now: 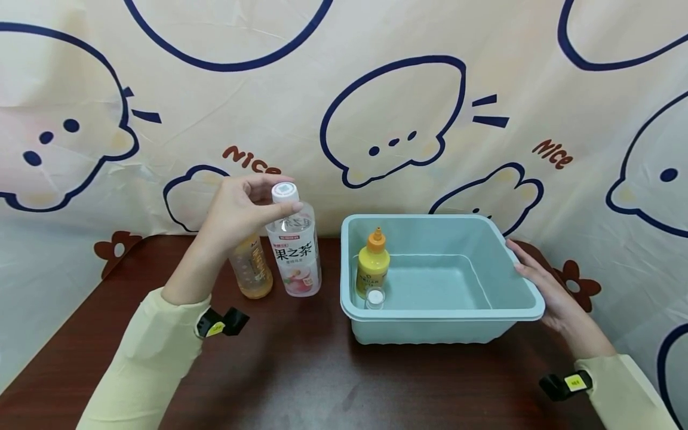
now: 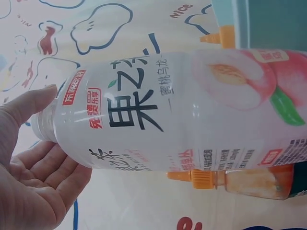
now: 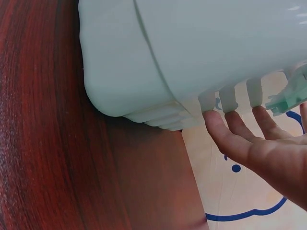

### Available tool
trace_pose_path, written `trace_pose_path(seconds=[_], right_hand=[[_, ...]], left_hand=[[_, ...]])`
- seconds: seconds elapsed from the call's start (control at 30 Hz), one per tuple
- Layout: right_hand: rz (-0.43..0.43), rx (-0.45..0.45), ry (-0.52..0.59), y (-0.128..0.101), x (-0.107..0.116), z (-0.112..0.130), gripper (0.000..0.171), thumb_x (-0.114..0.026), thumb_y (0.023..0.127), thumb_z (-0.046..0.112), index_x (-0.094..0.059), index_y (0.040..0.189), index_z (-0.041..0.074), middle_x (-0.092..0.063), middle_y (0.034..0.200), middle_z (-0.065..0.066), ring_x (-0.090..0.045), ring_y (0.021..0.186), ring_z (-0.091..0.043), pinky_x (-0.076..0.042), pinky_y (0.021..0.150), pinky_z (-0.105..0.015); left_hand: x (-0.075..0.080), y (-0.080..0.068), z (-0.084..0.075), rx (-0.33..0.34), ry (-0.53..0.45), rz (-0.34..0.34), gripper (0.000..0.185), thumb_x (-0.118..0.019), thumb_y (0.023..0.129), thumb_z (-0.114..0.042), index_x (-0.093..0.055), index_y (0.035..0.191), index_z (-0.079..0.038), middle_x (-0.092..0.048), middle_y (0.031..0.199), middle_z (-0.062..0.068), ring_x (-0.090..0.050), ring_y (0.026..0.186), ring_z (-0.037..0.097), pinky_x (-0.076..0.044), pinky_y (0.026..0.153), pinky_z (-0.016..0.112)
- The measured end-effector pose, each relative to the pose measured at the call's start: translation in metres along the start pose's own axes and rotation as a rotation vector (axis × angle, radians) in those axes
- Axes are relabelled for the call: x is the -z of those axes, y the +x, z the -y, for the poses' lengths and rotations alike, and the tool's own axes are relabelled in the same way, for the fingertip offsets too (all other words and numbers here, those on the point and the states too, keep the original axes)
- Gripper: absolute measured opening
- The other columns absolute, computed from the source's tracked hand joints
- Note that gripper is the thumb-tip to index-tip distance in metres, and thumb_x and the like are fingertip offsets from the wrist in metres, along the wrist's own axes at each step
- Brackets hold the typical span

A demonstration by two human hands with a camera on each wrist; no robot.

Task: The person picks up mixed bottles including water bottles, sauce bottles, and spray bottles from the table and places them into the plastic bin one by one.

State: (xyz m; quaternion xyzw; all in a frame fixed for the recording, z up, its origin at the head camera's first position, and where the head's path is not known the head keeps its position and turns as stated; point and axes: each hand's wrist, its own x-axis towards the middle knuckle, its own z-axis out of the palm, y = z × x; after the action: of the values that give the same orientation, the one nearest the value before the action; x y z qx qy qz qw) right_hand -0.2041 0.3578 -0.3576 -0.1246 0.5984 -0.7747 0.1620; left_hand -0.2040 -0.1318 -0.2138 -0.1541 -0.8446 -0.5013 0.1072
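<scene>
My left hand (image 1: pixel 231 209) pinches a clear drink bottle (image 1: pixel 295 263) at its white cap and neck, thumb on one side and fingers on the other. The bottle is upright, with a pale label showing peaches (image 2: pixel 235 79). Just left of it stands an amber squeeze bottle (image 1: pixel 252 275), partly behind my wrist; the left wrist view shows its orange nozzle (image 2: pixel 204 178). My right hand (image 1: pixel 548 292) holds the right rim of a pale blue-green plastic basin (image 1: pixel 430 328). Its fingertips (image 3: pixel 211 116) meet the outer wall under the rim.
Inside the basin, at its left end, a yellow squeeze bottle (image 1: pixel 372 266) with an orange nozzle stands beside a small clear container with a white top (image 1: pixel 375 297). The dark wood table (image 1: pixel 301 370) meets a cartoon-printed cloth (image 1: pixel 290 119) at the back.
</scene>
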Motion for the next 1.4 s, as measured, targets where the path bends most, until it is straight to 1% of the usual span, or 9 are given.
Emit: trace_pose_path(seconds=[0.2,0.33,0.67,0.9,1.0,1.13,1.4], right_hand=[[-0.01,-0.004,-0.019,-0.001,0.0,-0.001,0.054,-0.031,0.099,0.017,-0.009,0.146,0.036,-0.052,0.122,0.017,-0.061,0.101,-0.017,-0.051,0.074,-0.043],[-0.002,-0.004,-0.002,-0.001,0.001,-0.001,0.054,-0.031,0.099,0.017,-0.01,0.146,0.035,-0.053,0.122,0.016,-0.061,0.101,-0.018,-0.051,0.074,-0.043],[0.0,-0.003,0.0,-0.002,0.001,-0.001,0.054,-0.03,0.099,0.017,-0.011,0.145,0.036,-0.052,0.122,0.017,-0.061,0.102,-0.018,-0.051,0.075,-0.044],[-0.007,-0.007,-0.005,-0.001,0.0,0.0,0.054,-0.031,0.099,0.017,-0.01,0.145,0.036,-0.052,0.123,0.017,-0.061,0.102,-0.018,-0.051,0.074,-0.044],[-0.009,-0.007,-0.006,-0.001,0.0,0.0,0.054,-0.031,0.099,0.017,-0.01,0.145,0.036,-0.052,0.122,0.017,-0.061,0.101,-0.018,-0.051,0.074,-0.044],[-0.003,-0.006,-0.004,-0.001,0.0,-0.001,0.054,-0.031,0.1,0.017,-0.009,0.146,0.036,-0.052,0.122,0.017,-0.061,0.102,-0.018,-0.05,0.075,-0.045],[-0.003,-0.004,-0.004,-0.001,0.0,0.0,0.054,-0.03,0.1,0.017,-0.009,0.146,0.036,-0.052,0.123,0.018,-0.06,0.103,-0.016,-0.05,0.075,-0.044]], left_hand=[[0.004,-0.001,-0.005,-0.03,0.007,-0.029,0.045,-0.073,0.077,-0.025,-0.062,0.115,-0.003,-0.063,0.102,0.012,-0.06,0.081,0.015,-0.049,0.066,0.021],[0.006,0.0,-0.01,-0.044,0.03,-0.043,0.044,-0.073,0.077,-0.026,-0.063,0.113,-0.004,-0.064,0.101,0.01,-0.061,0.081,0.014,-0.05,0.067,0.021],[0.009,0.001,-0.016,-0.046,0.037,-0.097,0.042,-0.075,0.075,-0.026,-0.064,0.11,-0.004,-0.065,0.099,0.009,-0.062,0.079,0.014,-0.05,0.066,0.021],[0.011,0.002,-0.017,-0.006,0.053,-0.128,0.044,-0.074,0.075,-0.03,-0.065,0.111,-0.008,-0.064,0.1,0.006,-0.06,0.081,0.014,-0.049,0.067,0.022],[0.012,0.002,-0.019,-0.017,0.051,-0.135,0.043,-0.075,0.075,-0.03,-0.065,0.11,-0.008,-0.064,0.098,0.005,-0.061,0.079,0.013,-0.049,0.066,0.021],[0.013,0.002,-0.021,-0.034,0.024,-0.152,0.042,-0.076,0.074,-0.027,-0.066,0.109,-0.006,-0.065,0.095,0.004,-0.063,0.078,0.012,-0.05,0.066,0.02],[0.015,0.001,-0.029,-0.053,0.013,-0.166,0.042,-0.074,0.075,-0.028,-0.065,0.111,-0.006,-0.066,0.099,0.007,-0.062,0.081,0.013,-0.049,0.068,0.021]])
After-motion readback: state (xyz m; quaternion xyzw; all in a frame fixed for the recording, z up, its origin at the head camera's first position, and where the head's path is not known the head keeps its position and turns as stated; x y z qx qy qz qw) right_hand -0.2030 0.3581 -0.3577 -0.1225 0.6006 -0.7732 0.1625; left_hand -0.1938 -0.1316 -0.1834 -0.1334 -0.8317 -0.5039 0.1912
